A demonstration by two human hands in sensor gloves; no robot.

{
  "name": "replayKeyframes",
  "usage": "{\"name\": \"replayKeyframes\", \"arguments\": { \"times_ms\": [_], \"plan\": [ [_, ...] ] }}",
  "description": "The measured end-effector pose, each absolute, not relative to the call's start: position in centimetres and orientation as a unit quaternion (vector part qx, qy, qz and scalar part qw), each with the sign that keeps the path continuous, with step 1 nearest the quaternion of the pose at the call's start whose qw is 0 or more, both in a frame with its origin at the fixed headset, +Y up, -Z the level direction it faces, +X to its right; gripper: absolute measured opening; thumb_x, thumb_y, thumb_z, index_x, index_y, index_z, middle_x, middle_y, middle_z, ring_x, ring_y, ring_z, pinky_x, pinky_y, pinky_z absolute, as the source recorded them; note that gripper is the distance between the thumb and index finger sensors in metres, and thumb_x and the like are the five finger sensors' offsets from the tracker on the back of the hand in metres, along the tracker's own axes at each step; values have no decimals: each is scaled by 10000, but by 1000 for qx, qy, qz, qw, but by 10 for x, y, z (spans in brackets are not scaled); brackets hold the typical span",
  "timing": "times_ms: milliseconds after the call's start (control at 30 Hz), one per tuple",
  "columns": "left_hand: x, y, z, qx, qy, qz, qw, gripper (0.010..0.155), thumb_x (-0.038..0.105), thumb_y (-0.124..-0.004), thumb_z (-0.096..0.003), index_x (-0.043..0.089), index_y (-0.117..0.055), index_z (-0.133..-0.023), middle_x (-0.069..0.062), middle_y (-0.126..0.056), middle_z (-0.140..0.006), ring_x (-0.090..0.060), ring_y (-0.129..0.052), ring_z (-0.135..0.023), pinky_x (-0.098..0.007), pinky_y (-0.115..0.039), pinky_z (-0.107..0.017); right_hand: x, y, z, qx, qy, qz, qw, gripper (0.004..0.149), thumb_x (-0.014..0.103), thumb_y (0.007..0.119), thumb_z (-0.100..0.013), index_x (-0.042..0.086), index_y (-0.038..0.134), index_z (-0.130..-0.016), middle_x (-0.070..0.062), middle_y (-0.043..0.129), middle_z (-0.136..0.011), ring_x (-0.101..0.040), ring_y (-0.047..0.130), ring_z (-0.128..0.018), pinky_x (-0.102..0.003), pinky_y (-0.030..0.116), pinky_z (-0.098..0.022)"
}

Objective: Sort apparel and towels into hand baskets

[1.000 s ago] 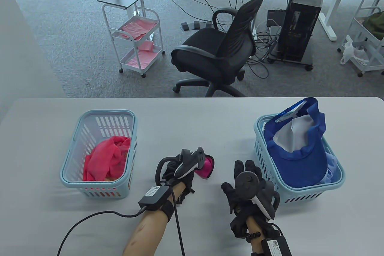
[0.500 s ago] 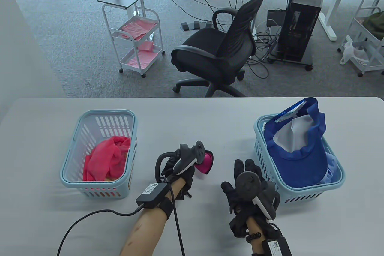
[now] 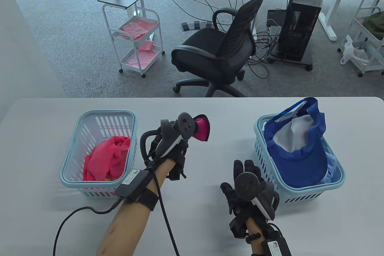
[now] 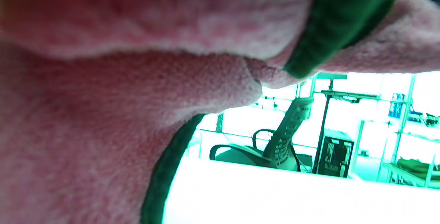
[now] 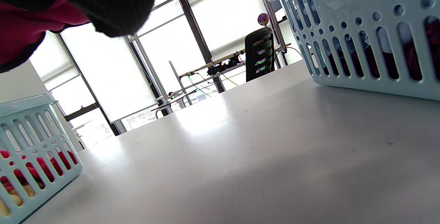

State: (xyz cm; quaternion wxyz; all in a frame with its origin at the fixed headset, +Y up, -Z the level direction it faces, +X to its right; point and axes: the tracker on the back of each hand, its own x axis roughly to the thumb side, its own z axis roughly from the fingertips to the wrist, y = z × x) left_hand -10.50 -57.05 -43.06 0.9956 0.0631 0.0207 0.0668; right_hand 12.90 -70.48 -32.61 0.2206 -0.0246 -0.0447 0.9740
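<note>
Pink towel (image 3: 201,129), dark trim; blue cap (image 3: 303,154)

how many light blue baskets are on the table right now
2. One basket sits on the table's left side with a pink-red cloth in it; the other basket is on the right, holding a blue cap.

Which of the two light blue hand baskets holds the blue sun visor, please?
The right-hand basket, beside the right hand, holds the blue visor; the left basket holds only red-pink cloth.
</note>
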Motion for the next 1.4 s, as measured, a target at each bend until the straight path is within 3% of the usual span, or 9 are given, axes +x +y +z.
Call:
{"name": "replayKeyframes", "arguments": {
  "times_ms": [133,633,867,1000,1133,1400],
  "plan": [
    [-132,-545,-425,77,44,81,993,491,423,-782,-480,341,-716,-960,18,-934,-888,-170,-1115,-664,-303,-984,-482,129,-705,-326,-24,-45,974,221,830,468,785,-400,132,390,-1048,-251,271,-1079,-558,387,-969,-689,444,-693],
    [-253,-509,-396,84,181,76,977,517,426,-772,-488,302,-699,-985,-14,-920,-905,-204,-1101,-682,-331,-974,-489,132,-703,-326,-27,-47,975,217,829,467,785,-401,132,391,-1049,-250,273,-1079,-557,383,-971,-689,444,-694],
    [-302,-530,-395,54,243,65,966,525,431,-773,-488,296,-696,-990,-15,-915,-913,-208,-1098,-688,-335,-971,-493,130,-704,-326,-23,-40,976,212,827,467,785,-401,132,394,-1049,-249,272,-1080,-557,384,-971,-689,442,-695],
    [-305,-550,-402,29,244,74,967,564,444,-772,-484,282,-665,-1014,-38,-887,-945,-238,-1080,-720,-357,-959,-514,129,-704,-327,-20,-38,976,213,827,467,786,-402,132,395,-1049,-249,272,-1081,-559,386,-971,-690,442,-694],
    [-304,-566,-412,5,243,63,968,664,495,-756,-475,246,-584,-1066,-105,-768,-1050,-354,-978,-854,-456,-892,-603,130,-706,-329,-22,-32,977,210,827,467,786,-401,130,398,-1049,-251,272,-1080,-560,387,-970,-690,444,-694],
    [-301,-567,-413,14,224,55,973,700,521,-735,-473,224,-555,-1081,-145,-693,-1092,-414,-879,-935,-522,-824,-658,131,-707,-330,-26,-29,978,205,824,466,786,-401,131,402,-1048,-247,276,-1081,-560,386,-970,-691,443,-694]
  ]
}}
